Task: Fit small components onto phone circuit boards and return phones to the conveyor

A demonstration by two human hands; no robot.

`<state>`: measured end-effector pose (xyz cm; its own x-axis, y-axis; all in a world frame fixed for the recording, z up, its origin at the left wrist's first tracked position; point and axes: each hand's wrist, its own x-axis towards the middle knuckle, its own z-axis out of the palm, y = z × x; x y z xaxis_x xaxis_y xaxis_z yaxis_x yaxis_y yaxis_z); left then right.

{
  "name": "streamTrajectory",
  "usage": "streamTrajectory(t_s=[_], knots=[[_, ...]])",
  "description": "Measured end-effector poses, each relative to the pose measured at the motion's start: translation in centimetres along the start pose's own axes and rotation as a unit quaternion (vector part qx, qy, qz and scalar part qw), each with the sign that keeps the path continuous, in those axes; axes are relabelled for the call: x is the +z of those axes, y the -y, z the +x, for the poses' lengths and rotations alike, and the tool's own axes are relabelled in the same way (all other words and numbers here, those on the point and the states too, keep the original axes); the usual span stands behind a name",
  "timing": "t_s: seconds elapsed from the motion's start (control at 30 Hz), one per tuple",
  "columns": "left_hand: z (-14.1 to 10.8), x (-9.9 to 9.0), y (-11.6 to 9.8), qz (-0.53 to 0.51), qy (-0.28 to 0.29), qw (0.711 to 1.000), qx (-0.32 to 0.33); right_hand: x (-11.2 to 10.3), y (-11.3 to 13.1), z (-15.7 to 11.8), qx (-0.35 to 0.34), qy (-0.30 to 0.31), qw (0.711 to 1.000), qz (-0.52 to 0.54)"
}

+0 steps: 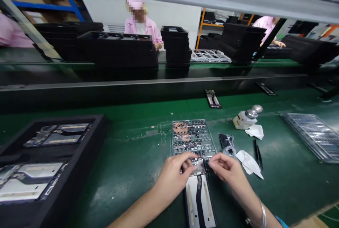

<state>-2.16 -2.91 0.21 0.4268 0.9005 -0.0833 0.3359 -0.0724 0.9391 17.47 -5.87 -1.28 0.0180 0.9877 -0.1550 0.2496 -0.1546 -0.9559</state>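
An opened phone body (206, 199) lies upright in front of me on the green bench, its upper end towards a clear plastic tray (212, 142) of small dark parts. At the phone's upper left, my left hand (178, 169) rests with thumb and forefinger apart, touching its edge. My right hand (225, 168) is beside the upper right corner, thumb and fingertips pinched together; what they hold, if anything, is too small to name. The phone's top section shows between both hands.
A black foam tray (91, 150) with phone bodies stands left. At right are a dispenser bottle (244, 120), white cloths (249, 163), black tweezers (258, 154) and stacked clear trays (312, 134). Another phone body (213, 99) lies farther back. A person (143, 25) sits beyond black stacks (176, 46).
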Motion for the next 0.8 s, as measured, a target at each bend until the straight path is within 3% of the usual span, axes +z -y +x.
streamTrajectory(t_s=[0.1, 0.23, 0.3, 0.43, 0.5, 0.57, 0.67, 0.8], knots=[[1.0, 1.3, 0.0, -0.129, -0.002, 0.992, 0.010, 2.0, 0.8, 0.5, 0.027, 0.008, 0.986, 0.164], [1.8, 1.9, 0.2, -0.242, -0.033, 0.970, 0.015, 3.6, 0.7, 0.7, 0.007, -0.025, 0.980, 0.199], [1.9, 1.8, 0.3, -0.268, -0.039, 0.963, 0.007, 3.7, 0.6, 0.5, -0.019, -0.036, 0.985, 0.168], [2.0, 1.2, 0.4, -0.284, -0.012, 0.959, -0.009, 3.0, 1.0, -0.2, -0.137, -0.064, 0.988, -0.009], [1.9, 0.9, 0.3, -0.281, 0.031, 0.959, -0.020, 2.6, 1.3, -0.5, -0.189, -0.095, 0.975, -0.065], [1.7, 0.7, 0.2, -0.277, 0.083, 0.957, -0.035, 2.4, 1.6, -0.6, -0.227, -0.084, 0.966, -0.094], [1.4, 0.8, 0.2, -0.302, 0.126, 0.943, -0.056, 2.2, 1.6, -0.7, -0.255, -0.051, 0.959, -0.109], [1.2, 0.9, 0.1, -0.333, 0.113, 0.934, -0.063, 2.4, 1.4, -0.7, -0.269, -0.089, 0.950, -0.132]])
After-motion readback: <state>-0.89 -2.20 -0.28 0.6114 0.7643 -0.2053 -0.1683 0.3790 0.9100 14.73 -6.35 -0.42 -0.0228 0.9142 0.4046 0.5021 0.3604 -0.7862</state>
